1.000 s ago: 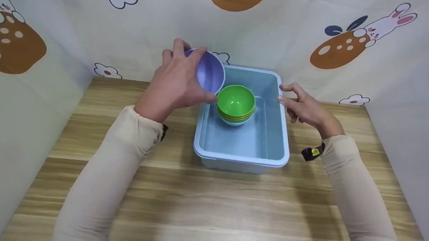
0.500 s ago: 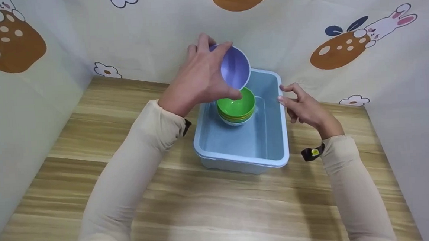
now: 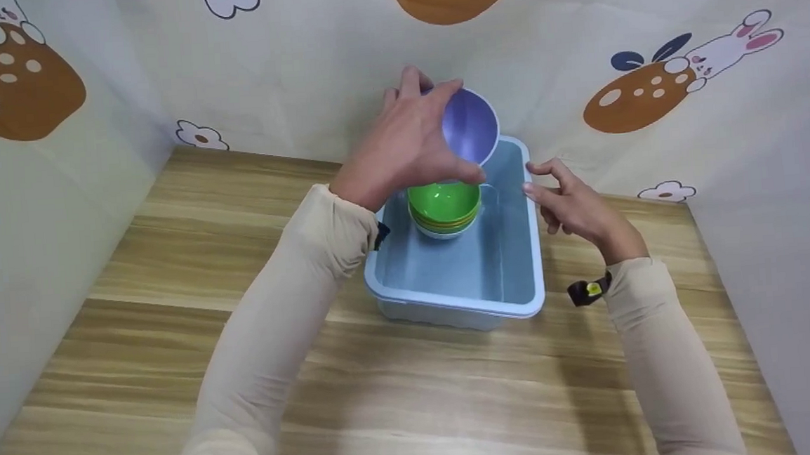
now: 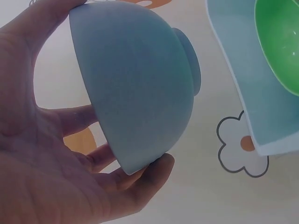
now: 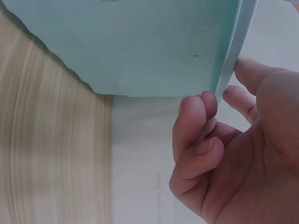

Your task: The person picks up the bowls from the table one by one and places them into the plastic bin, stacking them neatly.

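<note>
In the head view my left hand [image 3: 407,139] holds a bowl [image 3: 470,126] by its edge, tipped on its side over the far part of a light blue plastic tub [image 3: 455,302]. The bowl is purple inside; the left wrist view shows its pale blue outside [image 4: 135,79] and foot ring, with fingers and thumb at the rim. A stack of small bowls [image 3: 444,207], bright green on top, stands inside the tub, partly covered by my left hand. My right hand [image 3: 576,203] grips the tub's right rim with thumb and forefinger; its other fingers [image 5: 191,121] are curled below the rim.
The tub stands on a wood-grain tabletop [image 3: 168,270], close to the back wall cloth [image 3: 283,73] printed with rabbits, flowers and orange shapes. More cloth closes off the left and right sides. Dark bands sit at both wrists.
My left hand has carried the purple bowl rightward, from the tub's left side to above its far end. The right hand, the tub and the green stack stay where they were.
</note>
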`<action>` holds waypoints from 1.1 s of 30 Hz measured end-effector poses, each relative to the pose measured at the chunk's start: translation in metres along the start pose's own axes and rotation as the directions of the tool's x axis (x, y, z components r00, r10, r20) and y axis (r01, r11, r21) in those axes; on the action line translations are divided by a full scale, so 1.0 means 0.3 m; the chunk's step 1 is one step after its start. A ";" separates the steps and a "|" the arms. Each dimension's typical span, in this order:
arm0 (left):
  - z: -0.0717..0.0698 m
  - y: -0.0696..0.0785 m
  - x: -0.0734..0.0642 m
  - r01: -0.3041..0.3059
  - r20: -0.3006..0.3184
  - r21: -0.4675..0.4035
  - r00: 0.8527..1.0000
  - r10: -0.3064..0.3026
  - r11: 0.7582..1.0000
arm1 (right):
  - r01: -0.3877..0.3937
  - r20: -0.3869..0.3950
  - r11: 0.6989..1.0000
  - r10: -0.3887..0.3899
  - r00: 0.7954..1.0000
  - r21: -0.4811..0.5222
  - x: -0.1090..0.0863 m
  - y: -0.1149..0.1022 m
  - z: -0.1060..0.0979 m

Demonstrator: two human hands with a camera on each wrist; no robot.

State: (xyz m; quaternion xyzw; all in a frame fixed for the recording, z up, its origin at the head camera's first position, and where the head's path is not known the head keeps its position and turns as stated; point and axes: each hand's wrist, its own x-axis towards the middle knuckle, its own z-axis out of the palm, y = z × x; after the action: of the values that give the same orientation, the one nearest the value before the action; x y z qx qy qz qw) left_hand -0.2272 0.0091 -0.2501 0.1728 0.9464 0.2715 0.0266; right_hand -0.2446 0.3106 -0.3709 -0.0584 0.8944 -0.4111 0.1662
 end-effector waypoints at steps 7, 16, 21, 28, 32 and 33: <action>0.025 -0.005 0.029 0.028 0.031 -0.038 0.999 -0.027 0.999 | 0.001 0.000 1.000 -0.001 1.000 0.004 0.008 -0.004 0.004; 0.073 0.002 0.073 0.052 0.025 -0.081 0.998 -0.050 0.995 | -0.008 0.005 1.000 0.008 1.000 0.002 0.011 -0.003 0.001; 0.118 0.000 0.106 0.072 -0.007 -0.098 0.997 -0.073 0.993 | -0.008 0.001 1.000 0.008 1.000 0.006 0.010 0.003 0.001; 0.168 -0.005 0.143 0.101 -0.013 -0.056 0.995 -0.102 0.993 | 0.008 0.002 1.000 -0.008 1.000 0.015 0.014 0.014 0.000; 0.198 -0.005 0.161 0.121 -0.024 -0.039 0.992 -0.122 0.992 | 0.016 0.000 0.998 -0.016 1.000 0.057 0.017 0.013 0.004; 0.207 -0.007 0.168 0.128 -0.025 -0.040 0.991 -0.129 0.991 | 0.020 0.000 0.998 -0.020 1.000 0.066 0.016 0.010 0.005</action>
State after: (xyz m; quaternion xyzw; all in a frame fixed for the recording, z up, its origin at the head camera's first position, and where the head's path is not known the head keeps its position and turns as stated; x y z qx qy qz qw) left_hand -0.2662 0.0559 -0.3019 0.1070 0.9505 0.2896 0.0342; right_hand -0.2484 0.3104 -0.3754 -0.0618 0.8797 -0.4420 0.1642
